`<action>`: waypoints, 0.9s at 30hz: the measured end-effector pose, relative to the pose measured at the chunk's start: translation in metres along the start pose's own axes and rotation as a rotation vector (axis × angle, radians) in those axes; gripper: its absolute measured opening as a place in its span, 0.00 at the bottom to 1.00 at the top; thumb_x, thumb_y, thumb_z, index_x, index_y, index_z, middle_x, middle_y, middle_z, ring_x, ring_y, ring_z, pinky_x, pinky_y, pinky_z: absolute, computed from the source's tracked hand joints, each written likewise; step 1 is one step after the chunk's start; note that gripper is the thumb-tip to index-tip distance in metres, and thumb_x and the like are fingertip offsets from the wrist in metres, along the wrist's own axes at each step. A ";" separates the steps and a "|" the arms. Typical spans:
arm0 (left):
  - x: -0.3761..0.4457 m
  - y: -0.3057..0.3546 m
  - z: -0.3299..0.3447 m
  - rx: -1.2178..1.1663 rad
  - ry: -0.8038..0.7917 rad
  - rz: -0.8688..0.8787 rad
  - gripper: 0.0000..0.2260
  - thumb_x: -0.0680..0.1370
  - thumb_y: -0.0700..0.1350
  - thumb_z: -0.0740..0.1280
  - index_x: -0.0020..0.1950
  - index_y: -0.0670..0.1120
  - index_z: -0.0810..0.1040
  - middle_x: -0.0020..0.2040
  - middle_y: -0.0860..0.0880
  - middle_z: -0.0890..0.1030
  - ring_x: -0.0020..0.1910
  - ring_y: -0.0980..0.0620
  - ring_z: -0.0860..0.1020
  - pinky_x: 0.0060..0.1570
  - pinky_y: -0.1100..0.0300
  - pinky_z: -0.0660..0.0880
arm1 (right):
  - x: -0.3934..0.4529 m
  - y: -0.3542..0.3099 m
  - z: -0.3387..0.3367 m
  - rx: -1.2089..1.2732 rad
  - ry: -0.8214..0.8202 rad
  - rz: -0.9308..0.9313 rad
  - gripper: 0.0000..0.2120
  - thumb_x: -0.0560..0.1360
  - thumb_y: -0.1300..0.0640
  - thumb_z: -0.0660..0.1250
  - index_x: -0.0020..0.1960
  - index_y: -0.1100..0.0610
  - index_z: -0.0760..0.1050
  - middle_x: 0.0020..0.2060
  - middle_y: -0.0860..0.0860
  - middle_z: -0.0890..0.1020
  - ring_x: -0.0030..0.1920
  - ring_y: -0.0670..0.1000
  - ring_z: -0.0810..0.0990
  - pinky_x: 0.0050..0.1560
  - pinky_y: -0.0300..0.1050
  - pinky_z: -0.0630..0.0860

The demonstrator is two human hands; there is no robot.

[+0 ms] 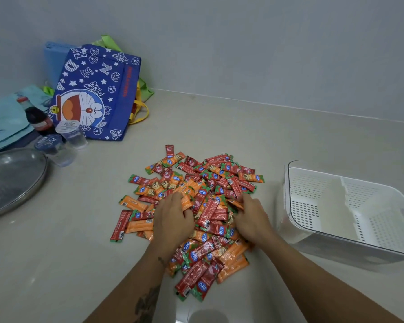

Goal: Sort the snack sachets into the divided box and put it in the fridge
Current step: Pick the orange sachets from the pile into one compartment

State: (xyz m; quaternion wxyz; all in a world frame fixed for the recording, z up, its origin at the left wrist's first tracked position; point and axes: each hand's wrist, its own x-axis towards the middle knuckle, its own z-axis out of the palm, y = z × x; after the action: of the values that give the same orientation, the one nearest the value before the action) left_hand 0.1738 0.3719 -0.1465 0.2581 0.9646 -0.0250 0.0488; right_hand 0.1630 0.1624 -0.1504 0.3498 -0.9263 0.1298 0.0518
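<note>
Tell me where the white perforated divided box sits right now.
In the head view, the white perforated divided box sits on the counter at far right, just right of the sachet pile and the right hand.

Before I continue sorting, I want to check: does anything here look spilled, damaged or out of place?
Nothing looks damaged. The sachets lie in a loose mixed heap, red and orange together, under both hands. The box beside them holds none yet.

beige countertop (219,117): sachet pile (196,206) centre, divided box (350,229) right, doraemon bag (93,94), cola bottle (36,117), water cups (72,134), pan lid (12,180) left.
</note>
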 end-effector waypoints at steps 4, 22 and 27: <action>-0.004 -0.001 -0.007 0.024 0.032 0.055 0.04 0.74 0.46 0.60 0.45 0.48 0.68 0.41 0.51 0.71 0.44 0.50 0.68 0.43 0.55 0.66 | 0.000 0.003 -0.010 0.064 0.066 -0.031 0.07 0.79 0.56 0.64 0.54 0.47 0.70 0.51 0.52 0.73 0.47 0.50 0.76 0.50 0.52 0.77; -0.009 0.013 0.000 -0.024 -0.101 0.108 0.03 0.74 0.45 0.58 0.43 0.47 0.64 0.40 0.51 0.68 0.38 0.51 0.68 0.37 0.54 0.65 | 0.023 -0.033 -0.003 -0.137 -0.375 -0.014 0.25 0.77 0.47 0.63 0.73 0.46 0.63 0.69 0.54 0.63 0.65 0.60 0.70 0.61 0.54 0.74; -0.008 0.021 -0.001 -0.024 -0.108 0.066 0.05 0.77 0.43 0.60 0.46 0.49 0.64 0.38 0.52 0.71 0.36 0.53 0.70 0.33 0.58 0.62 | 0.013 -0.030 -0.004 -0.025 -0.356 0.030 0.29 0.63 0.41 0.63 0.63 0.46 0.67 0.61 0.56 0.74 0.56 0.60 0.77 0.56 0.59 0.78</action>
State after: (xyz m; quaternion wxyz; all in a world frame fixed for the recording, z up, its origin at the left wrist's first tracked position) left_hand 0.1642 0.3539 -0.1363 0.2662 0.9613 -0.0715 0.0047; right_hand 0.1841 0.1784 -0.1310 0.3549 -0.9047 0.0792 0.2219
